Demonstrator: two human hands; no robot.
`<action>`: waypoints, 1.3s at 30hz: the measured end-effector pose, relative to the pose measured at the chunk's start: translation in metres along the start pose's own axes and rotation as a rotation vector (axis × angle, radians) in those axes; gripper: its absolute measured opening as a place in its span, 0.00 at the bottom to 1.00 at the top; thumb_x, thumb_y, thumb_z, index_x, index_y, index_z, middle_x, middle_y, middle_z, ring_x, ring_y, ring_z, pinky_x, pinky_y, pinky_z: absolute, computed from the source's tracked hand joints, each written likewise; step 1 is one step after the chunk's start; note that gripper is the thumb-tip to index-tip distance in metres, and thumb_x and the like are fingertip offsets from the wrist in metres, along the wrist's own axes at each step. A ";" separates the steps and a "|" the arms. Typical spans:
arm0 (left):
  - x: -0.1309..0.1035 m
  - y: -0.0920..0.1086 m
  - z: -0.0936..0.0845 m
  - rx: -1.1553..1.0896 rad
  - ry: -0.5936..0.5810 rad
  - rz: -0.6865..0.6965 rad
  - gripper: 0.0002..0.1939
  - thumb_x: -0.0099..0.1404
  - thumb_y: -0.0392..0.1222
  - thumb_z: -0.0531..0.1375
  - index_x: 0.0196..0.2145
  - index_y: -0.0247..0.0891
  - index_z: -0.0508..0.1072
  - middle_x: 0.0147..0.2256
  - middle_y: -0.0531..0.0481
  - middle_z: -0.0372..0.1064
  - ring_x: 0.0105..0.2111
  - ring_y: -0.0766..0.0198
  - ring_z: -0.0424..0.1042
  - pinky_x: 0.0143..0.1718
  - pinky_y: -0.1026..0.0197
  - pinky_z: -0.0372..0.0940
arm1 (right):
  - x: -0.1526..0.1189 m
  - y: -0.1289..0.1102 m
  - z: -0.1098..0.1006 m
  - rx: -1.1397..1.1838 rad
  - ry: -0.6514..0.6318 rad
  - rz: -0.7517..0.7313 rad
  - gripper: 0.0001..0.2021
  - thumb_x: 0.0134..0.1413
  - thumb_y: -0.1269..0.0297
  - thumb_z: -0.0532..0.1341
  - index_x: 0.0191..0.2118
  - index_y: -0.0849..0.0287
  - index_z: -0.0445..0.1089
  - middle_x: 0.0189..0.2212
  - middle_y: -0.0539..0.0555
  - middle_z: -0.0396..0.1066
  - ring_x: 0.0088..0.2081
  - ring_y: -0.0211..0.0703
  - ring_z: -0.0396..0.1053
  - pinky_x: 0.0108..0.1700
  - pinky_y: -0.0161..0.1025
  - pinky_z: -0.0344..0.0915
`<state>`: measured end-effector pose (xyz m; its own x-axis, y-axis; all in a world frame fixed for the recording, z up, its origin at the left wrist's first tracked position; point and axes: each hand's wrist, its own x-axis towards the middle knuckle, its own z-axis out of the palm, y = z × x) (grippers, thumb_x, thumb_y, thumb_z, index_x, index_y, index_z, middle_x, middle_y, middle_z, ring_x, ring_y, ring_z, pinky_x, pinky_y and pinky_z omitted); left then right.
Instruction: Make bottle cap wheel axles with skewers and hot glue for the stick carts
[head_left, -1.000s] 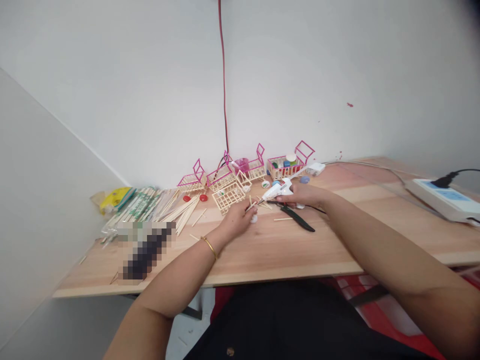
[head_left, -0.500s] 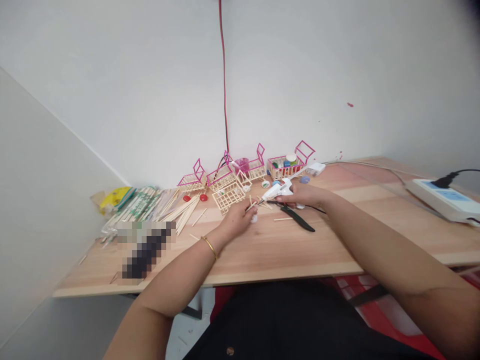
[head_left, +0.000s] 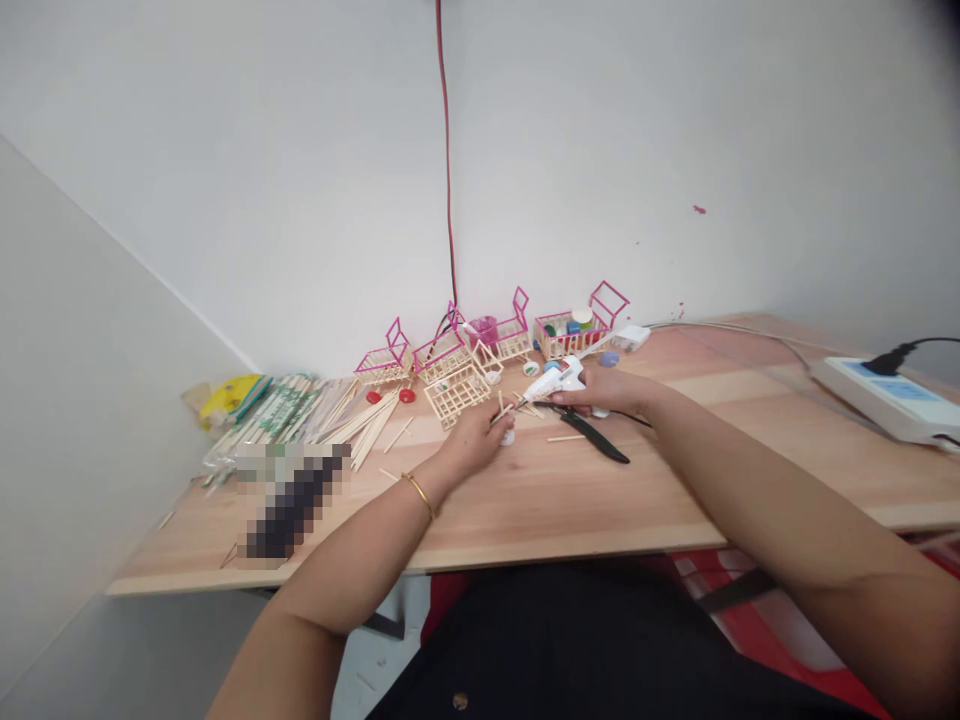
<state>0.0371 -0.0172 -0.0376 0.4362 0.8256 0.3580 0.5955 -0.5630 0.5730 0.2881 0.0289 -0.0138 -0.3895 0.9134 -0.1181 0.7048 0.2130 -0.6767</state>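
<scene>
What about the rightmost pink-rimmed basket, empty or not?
Not empty: the basket has a blue piece and a white one showing inside.

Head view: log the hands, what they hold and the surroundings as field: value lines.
Right hand: grips white plastic glue gun
Left hand: pinches thin pale wooden stick
Gun tip: by the stick, contact unclear
Near right hand: dark curved-handled tool on wooden table
Behind hands: four pink-rimmed wooden-stick baskets
Far right: white power strip, black plug inserted
</scene>
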 end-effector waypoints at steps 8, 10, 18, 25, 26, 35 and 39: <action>0.000 -0.001 0.000 0.016 -0.011 0.024 0.11 0.66 0.41 0.51 0.37 0.36 0.72 0.29 0.51 0.69 0.30 0.65 0.65 0.34 0.65 0.58 | -0.002 -0.005 -0.002 -0.050 -0.002 0.013 0.27 0.40 0.34 0.59 0.19 0.58 0.64 0.17 0.52 0.67 0.21 0.40 0.62 0.24 0.36 0.53; 0.001 -0.001 -0.001 0.014 -0.013 0.022 0.12 0.66 0.41 0.51 0.38 0.36 0.72 0.30 0.50 0.69 0.30 0.65 0.65 0.35 0.64 0.58 | -0.002 -0.006 -0.002 -0.058 0.004 0.025 0.27 0.40 0.34 0.59 0.19 0.58 0.64 0.17 0.52 0.67 0.21 0.40 0.62 0.24 0.36 0.53; 0.001 0.001 -0.001 0.009 -0.035 0.000 0.12 0.66 0.42 0.51 0.39 0.36 0.72 0.31 0.50 0.70 0.31 0.64 0.66 0.36 0.63 0.60 | -0.002 -0.006 -0.002 -0.030 -0.019 0.019 0.27 0.39 0.34 0.59 0.19 0.58 0.64 0.18 0.52 0.67 0.22 0.40 0.62 0.24 0.36 0.54; 0.000 0.001 -0.001 0.018 -0.031 0.011 0.12 0.66 0.41 0.51 0.39 0.36 0.72 0.31 0.50 0.70 0.32 0.65 0.66 0.36 0.64 0.59 | -0.002 -0.004 -0.002 -0.044 -0.008 0.014 0.27 0.40 0.34 0.59 0.20 0.58 0.64 0.19 0.52 0.68 0.22 0.40 0.63 0.24 0.36 0.54; 0.000 0.001 -0.001 0.017 -0.028 0.015 0.12 0.66 0.41 0.51 0.39 0.36 0.72 0.31 0.50 0.70 0.32 0.65 0.66 0.36 0.64 0.59 | -0.002 -0.004 -0.002 -0.047 -0.011 0.015 0.27 0.40 0.34 0.59 0.20 0.58 0.64 0.19 0.52 0.68 0.22 0.40 0.63 0.24 0.36 0.54; 0.001 0.000 -0.001 0.026 -0.037 0.015 0.11 0.66 0.42 0.51 0.37 0.35 0.72 0.29 0.51 0.69 0.31 0.65 0.66 0.35 0.64 0.58 | 0.000 -0.002 -0.002 -0.062 -0.013 0.019 0.27 0.41 0.34 0.58 0.20 0.58 0.64 0.18 0.51 0.68 0.22 0.39 0.62 0.24 0.36 0.53; 0.000 0.002 -0.002 0.015 -0.051 0.002 0.11 0.66 0.41 0.51 0.38 0.36 0.72 0.30 0.50 0.69 0.31 0.65 0.66 0.35 0.64 0.59 | 0.000 -0.001 -0.001 -0.042 -0.020 0.002 0.27 0.41 0.34 0.58 0.21 0.58 0.65 0.20 0.51 0.69 0.23 0.40 0.63 0.25 0.35 0.54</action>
<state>0.0373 -0.0183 -0.0351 0.4711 0.8218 0.3206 0.6048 -0.5655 0.5608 0.2882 0.0288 -0.0120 -0.3999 0.9067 -0.1342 0.7294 0.2262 -0.6457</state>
